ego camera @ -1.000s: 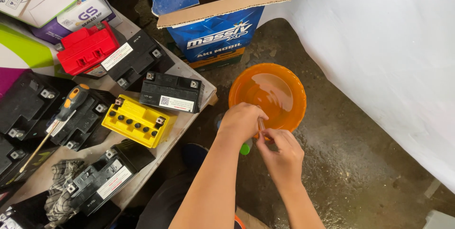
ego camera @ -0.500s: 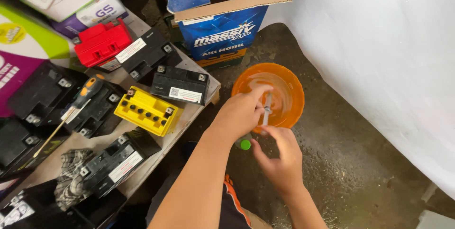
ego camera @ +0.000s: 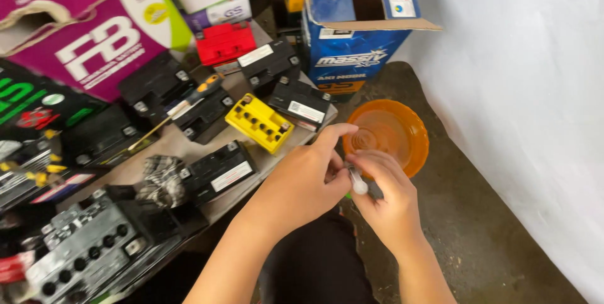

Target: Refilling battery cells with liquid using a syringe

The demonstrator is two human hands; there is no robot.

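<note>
My left hand and my right hand meet just in front of an orange bowl that sits on the dark floor. Both hands close on a small white-tipped syringe-like tube held between them; the fingers hide most of it. A dark piece shows under my right fingers. A bit of green peeks out below the hands. The yellow battery lies on the low table to the left of my left hand.
A low table carries several black batteries, a red one, a screwdriver and a checked rag. A blue open carton stands behind the bowl. A white sheet hangs on the right.
The view swung left and up, showing more of the table. My hands drew back from over the bowl toward me, still together on the small tube.
</note>
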